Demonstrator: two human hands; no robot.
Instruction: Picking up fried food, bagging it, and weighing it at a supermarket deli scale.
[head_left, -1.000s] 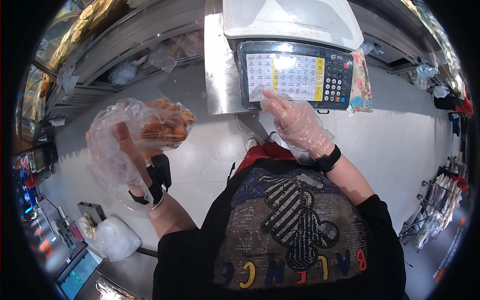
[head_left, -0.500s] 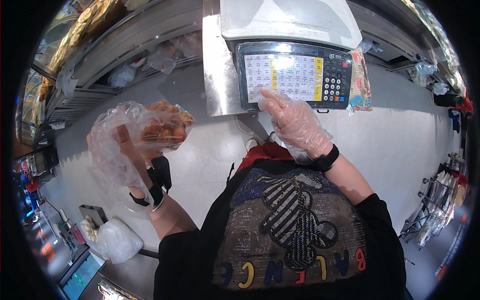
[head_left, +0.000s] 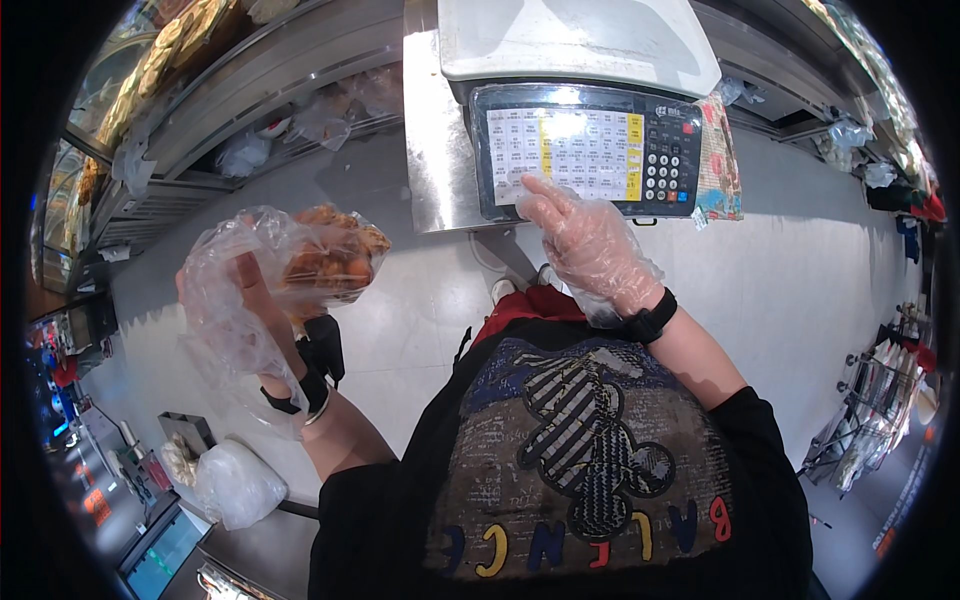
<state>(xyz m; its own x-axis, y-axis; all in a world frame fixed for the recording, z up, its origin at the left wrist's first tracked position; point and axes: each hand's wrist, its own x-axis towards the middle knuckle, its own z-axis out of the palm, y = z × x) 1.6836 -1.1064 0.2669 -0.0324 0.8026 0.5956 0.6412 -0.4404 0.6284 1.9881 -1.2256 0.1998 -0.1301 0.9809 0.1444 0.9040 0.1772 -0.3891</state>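
At the left, my left hand (head_left: pixel 255 285) is closed on a clear plastic bag of food (head_left: pixel 338 255). Brown-orange pieces, some rounded, show through the film, but I cannot tell their exact kind. Loose, crumpled plastic hangs around that hand and wrist and partly hides the fingers. My right hand (head_left: pixel 585 245), in a thin clear glove, holds nothing. Its index finger is stretched out to the lower part of the key panel (head_left: pixel 588 150) of a weighing scale; whether the tip presses a key is hard to tell. The scale's pale weighing plate (head_left: pixel 580 40) lies just beyond the panel.
A steel counter (head_left: pixel 436 165) carries the scale. Beside the panel's right edge is a patterned, colourful packet or sheet (head_left: pixel 718 165). Metal shelves with crumpled plastic bags (head_left: pixel 245 155) run along the far left. A stuffed clear bag (head_left: pixel 238 484) sits at the lower left.
Almost nothing differs. The bag of food has turned very slightly in my left hand's hold, and my right finger stays at the lower part of the panel.
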